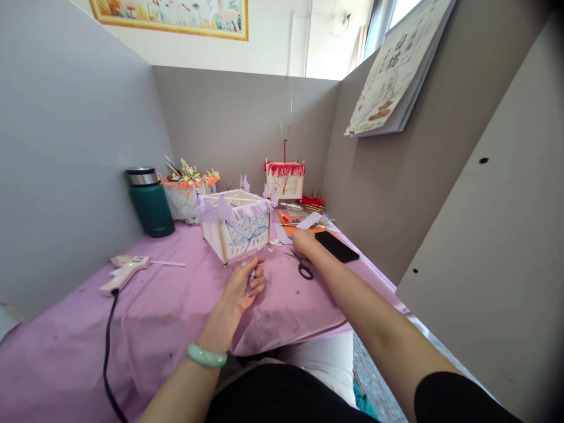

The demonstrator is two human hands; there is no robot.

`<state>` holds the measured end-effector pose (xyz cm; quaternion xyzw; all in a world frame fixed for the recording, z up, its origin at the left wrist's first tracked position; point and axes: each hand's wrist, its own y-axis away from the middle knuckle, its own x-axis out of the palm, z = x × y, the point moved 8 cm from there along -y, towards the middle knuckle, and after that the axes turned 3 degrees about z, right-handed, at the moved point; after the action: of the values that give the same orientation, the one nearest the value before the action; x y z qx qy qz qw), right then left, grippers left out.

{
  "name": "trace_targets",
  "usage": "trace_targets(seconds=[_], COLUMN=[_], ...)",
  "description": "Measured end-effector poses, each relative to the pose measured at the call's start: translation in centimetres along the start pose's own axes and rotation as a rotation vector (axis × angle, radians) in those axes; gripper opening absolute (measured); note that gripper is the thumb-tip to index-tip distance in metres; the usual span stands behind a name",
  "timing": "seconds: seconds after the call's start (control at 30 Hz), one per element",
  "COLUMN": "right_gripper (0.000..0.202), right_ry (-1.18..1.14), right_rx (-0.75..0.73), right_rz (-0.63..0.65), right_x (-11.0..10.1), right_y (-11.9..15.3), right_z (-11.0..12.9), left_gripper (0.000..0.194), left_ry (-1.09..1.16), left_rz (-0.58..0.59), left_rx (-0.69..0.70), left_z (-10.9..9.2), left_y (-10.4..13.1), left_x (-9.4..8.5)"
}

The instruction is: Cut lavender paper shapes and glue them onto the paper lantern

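Gripping a small strip (pixel 250 281) upright, left hand (pixel 240 289) fingers closed; right hand's (pixel 304 241) unclear.

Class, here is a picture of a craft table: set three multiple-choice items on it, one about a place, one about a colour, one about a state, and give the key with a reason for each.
1. Where does the glue gun lie?
A. on the purple cloth, left of the left hand
B. inside the paper lantern
C. on the black phone

2. What colour is the flask by the left wall?
A. red
B. dark green
C. yellow

3. What is the state of the left hand?
A. flat and empty on the cloth
B. gripping the scissors
C. curled round a small object

Key: A, it rests on the cloth with its cord trailing toward the camera; B, its body is dark green under a silver lid; C, the fingers fold round a small item, too small to identify, while the scissors lie beside the right hand.
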<state>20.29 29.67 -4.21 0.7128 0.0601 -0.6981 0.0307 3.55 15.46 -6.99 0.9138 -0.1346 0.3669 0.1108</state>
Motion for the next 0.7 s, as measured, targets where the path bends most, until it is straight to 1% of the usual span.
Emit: trace_targets(seconds=[0.1,0.23,0.37,0.47,0.57,0.7], right_gripper=[0.025,0.018,0.027,0.027,0.024,0.023], right_ry=[-0.010,-0.086,-0.183,-0.211,-0.196,-0.129], right_rx=[0.016,-0.022,-0.092,-0.116,-0.099,-0.002], right_rz=[-0.005,-0.014,-0.030,-0.040,-0.043,-0.053], right_x=[0.1,0.0,-0.4,-0.7,-0.9,-0.9], right_y=[-0.3,0.1,1.1,1.6,1.4,0.8], right_z=[-0.4,-1.5,-2.2,-1.9,-1.4,-1.2], left_gripper=[0.013,0.013,0.012,0.012,0.010,0.008], left_ry=[0.003,0.001,0.003,0.001,-0.003,-0.033], left_rz=[0.020,0.048,0.027,0.022,0.031,0.077], left_rx=[0.000,0.006,-0.003,-0.005,-0.004,0.013], left_z=[0.0,0.1,0.1,0.0,0.0,0.1], left_y=[-0.1,-0.1,0.1,0.2,0.3,0.3], left_x=[0.1,0.1,0.2,0.4,0.5,0.6])
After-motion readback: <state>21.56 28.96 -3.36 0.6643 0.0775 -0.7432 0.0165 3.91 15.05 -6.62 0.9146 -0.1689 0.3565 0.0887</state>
